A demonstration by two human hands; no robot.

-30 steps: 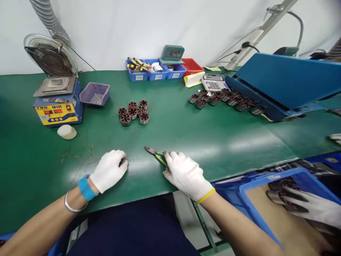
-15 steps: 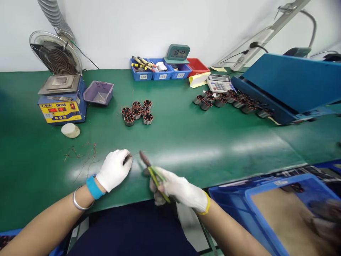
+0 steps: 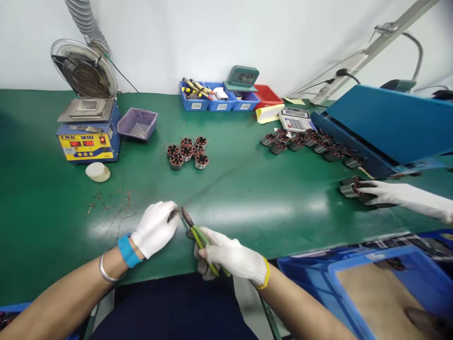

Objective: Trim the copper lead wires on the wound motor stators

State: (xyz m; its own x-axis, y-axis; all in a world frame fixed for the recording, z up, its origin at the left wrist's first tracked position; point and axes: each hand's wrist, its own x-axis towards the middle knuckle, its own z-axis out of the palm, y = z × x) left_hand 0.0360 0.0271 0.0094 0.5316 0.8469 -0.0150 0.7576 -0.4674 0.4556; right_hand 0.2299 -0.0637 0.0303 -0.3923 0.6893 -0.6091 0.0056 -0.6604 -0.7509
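My left hand (image 3: 157, 227), in a white glove, is closed around a motor stator (image 3: 173, 214), mostly hidden by the fingers; only a dark part shows. In my gloved right hand (image 3: 224, 255) is a pair of green-handled cutting pliers (image 3: 198, 236). Their dark jaws point up and left, close beside the stator; whether they touch it I cannot tell. Loose bits of copper wire (image 3: 127, 200) lie on the green table to the left of my left hand. Beyond my hands stands a cluster of several stators (image 3: 186, 153) with copper windings.
A co-worker's gloved hand (image 3: 380, 192) holds stators (image 3: 350, 189) at the right. Further back are more stators (image 3: 297, 141), a calculator (image 3: 296, 119) and a blue machine (image 3: 389, 127). Left stand a solder pot (image 3: 88, 141), purple bin (image 3: 138, 123) and white round block (image 3: 98, 172).
My right hand has brought the pliers left, up to the stator in my left hand. At the right, a co-worker's hand with stators has come onto the table. The view has shifted slightly.
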